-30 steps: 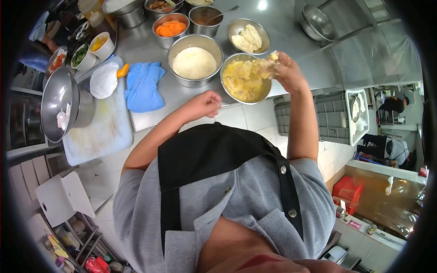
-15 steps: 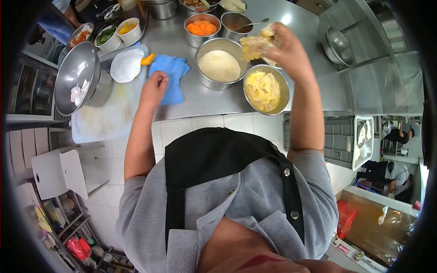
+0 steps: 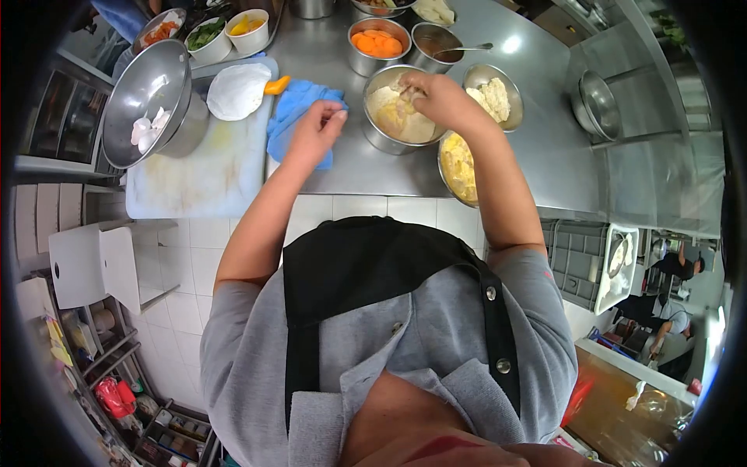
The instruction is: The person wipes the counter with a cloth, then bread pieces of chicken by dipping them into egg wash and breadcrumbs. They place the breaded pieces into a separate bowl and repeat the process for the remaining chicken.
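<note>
My right hand (image 3: 443,101) reaches into a metal pot of pale crumbs or flour (image 3: 379,100). Its fingers are closed on a yellow, egg-coated piece of what looks like meat (image 3: 403,118), which rests against the powder. My right forearm partly covers a metal bowl of yellow egg mixture with pieces in it (image 3: 459,167). Behind my wrist, another metal bowl holds crumb-coated pieces (image 3: 492,100). My left hand (image 3: 317,128) hovers over the crumpled blue cloth (image 3: 288,121), fingers curled in with nothing visible in them.
A tilted steel bowl with eggshells (image 3: 148,101) stands by the white cutting board (image 3: 194,179). On the board lies a white disc with an orange handle (image 3: 237,92). Behind the crumbs are a pot of carrot slices (image 3: 377,43) and a pot with a spoon (image 3: 436,47).
My right hand has brought the egg-coated piece down and left into the crumb pot, uncovering the bowl of coated pieces. My left hand stays curled near the cloth. The view has shifted slightly.
</note>
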### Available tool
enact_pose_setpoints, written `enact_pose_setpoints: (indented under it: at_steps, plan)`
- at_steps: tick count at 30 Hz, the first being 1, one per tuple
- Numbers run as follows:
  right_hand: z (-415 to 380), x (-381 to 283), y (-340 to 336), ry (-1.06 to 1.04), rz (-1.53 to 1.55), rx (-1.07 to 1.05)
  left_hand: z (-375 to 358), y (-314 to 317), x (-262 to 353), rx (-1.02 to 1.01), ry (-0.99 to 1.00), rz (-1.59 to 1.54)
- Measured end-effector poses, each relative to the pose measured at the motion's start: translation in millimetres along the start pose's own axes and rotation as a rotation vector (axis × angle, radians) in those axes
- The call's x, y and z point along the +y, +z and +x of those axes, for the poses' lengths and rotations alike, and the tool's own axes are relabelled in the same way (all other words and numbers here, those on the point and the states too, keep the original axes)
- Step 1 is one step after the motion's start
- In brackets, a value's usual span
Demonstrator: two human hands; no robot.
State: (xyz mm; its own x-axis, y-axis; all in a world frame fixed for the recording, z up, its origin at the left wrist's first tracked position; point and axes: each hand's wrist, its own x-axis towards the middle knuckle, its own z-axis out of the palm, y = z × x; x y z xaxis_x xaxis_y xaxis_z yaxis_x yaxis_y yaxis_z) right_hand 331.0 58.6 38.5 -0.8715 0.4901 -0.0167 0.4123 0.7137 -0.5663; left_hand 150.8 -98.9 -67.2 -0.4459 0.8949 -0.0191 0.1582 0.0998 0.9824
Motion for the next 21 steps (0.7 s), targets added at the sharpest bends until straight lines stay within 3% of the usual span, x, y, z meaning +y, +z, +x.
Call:
enact_pose_setpoints:
  at_steps: [5,8,11,17,21]
  plan:
    - [6.9,4.9,-2.3,0.007,-0.057,0.028,14.6,37.8,11.3,-0.131,-0.198,-0.407]
    - [22.6,34.6,29.7,0.184,-0.462,-0.234,11.0,40.5,23.0,-0.129,-0.251,-0.477]
    - [20.9,-12.7,30.1,0.376,-0.612,-0.612,1.4,45.1,24.1,-0.1,-0.27,-0.563]
    - [24.7,32.5,77.7,0.177,-0.833,-0.29,-10.4,56.7,25.7,-0.009,-0.251,-0.663]
    - [35.3,50.6,86.7,0.322,-0.575,-0.407,-11.6,57.1,22.2,-0.002,-0.236,-0.667]
